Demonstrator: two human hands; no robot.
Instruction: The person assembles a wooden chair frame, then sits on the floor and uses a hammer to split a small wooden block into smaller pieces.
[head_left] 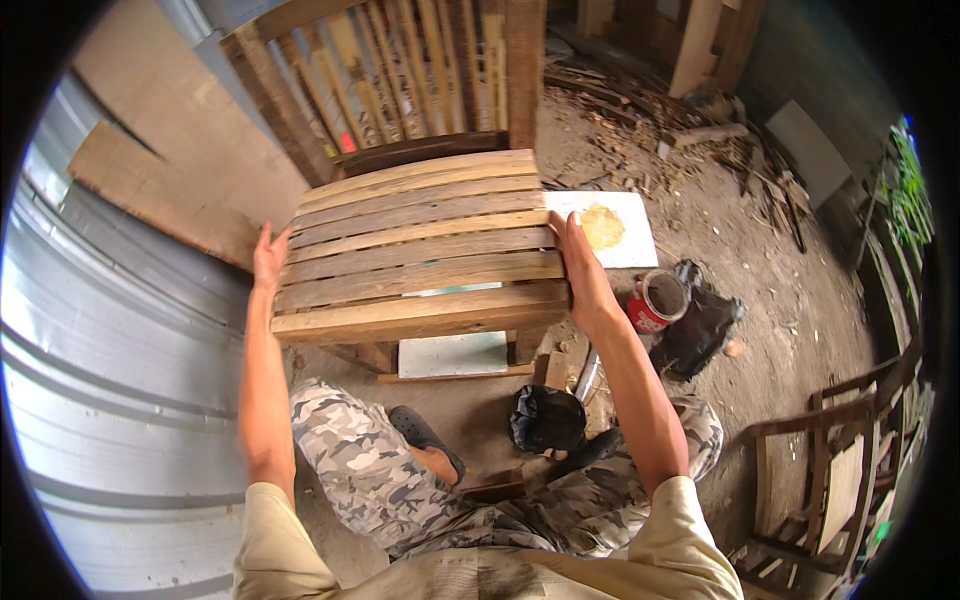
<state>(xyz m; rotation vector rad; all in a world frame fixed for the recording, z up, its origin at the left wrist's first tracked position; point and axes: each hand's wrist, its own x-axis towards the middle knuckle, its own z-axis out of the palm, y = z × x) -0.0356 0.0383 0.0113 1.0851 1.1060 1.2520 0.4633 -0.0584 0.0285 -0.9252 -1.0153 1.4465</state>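
Observation:
A wooden chair (420,232) with a slatted seat stands in front of me, its slatted backrest (400,75) at the far side. At the seat's left edge, my left hand (269,258) presses against the side, its fingers partly hidden behind the wood. My right hand (585,268) clasps the opposite edge, thumb side up and fingers along the slat ends. The seat lies between both palms. Beneath its front edge, a pale flat board (453,354) shows near the chair's lower rail.
Right of the chair are a white board (640,235) with a yellowish stain, a red can (657,300) and a black plastic bag (697,325). A black bag-lined container (547,418) sits between my legs. Corrugated metal (110,400) borders the left; wood scraps (735,150) litter the back right.

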